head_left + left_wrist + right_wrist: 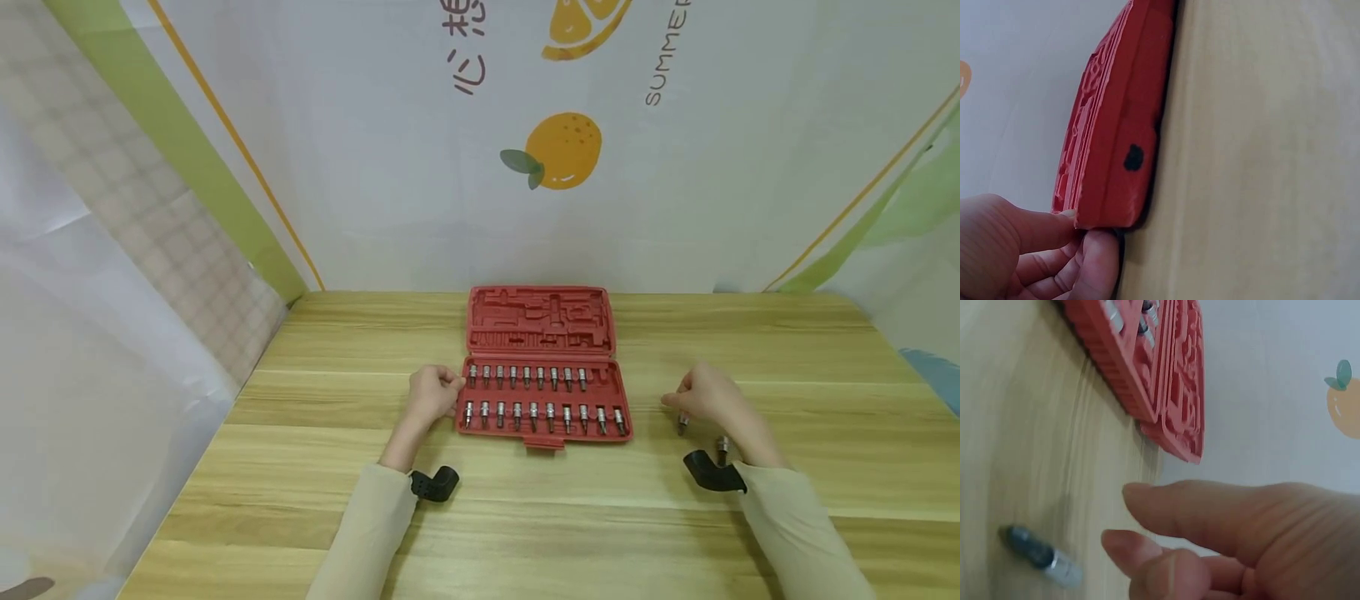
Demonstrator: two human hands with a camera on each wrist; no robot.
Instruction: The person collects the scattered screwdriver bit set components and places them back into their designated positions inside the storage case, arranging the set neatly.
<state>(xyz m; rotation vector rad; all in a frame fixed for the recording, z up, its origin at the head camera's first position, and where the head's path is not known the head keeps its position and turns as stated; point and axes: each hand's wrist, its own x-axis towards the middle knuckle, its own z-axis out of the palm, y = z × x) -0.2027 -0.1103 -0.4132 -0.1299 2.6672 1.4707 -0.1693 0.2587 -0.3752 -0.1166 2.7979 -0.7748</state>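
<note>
A red plastic case (543, 392) lies unfolded on the table, with two rows of metal bit sockets (533, 412) in its near half. My left hand (433, 393) grips the case's left edge; in the left wrist view its thumb (1041, 228) is at the rim and its fingers are curled against the side. Over the table right of the case is my right hand (708, 393), thumb and forefinger apart and nothing between them. Just below its fingertips stands or lies a loose bit socket (682, 425), seen lying in the right wrist view. A second bit socket (722, 450) is beside the right wrist.
The case's lid half (542, 321), with moulded recesses, lies toward the back. One slot (600, 377) at the right of the upper row holds no socket. A printed cloth (405, 167) hangs behind the wooden table (315, 400). Black wrist mounts (435, 483) sit on both forearms.
</note>
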